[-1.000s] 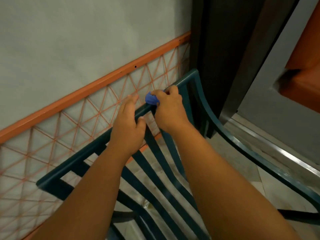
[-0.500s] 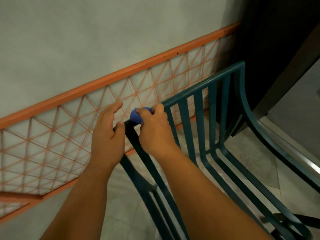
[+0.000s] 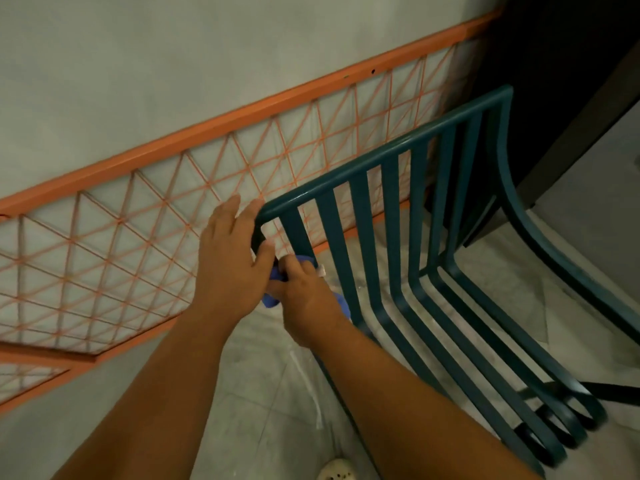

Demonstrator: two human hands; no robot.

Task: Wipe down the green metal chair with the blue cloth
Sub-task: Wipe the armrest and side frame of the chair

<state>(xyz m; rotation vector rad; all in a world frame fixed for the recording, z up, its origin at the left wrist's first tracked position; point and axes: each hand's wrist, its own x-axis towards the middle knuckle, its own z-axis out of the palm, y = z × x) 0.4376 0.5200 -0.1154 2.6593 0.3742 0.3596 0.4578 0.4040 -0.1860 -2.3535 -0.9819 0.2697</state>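
Right hand [image 3: 304, 292]: fist closed around blue cloth [image 3: 272, 299], pressed to outer upright of chair back.
Left hand [image 3: 230, 261]: gripping top corner of the frame, thumb hooked round the upright, fingers extended past the rail.
Green metal chair [image 3: 398, 209]: slatted, beside wall.
Orange lattice panel [image 3: 138, 216]: behind the chair.

No readable text, label or number shows anywhere, though the dim view may hide small marks.

Pale grey wall [image 3: 138, 64] with orange lattice trim [image 3: 104, 244], grey tiled floor [image 3: 270, 393], dark door frame [image 3: 561, 81] at right, dim light.
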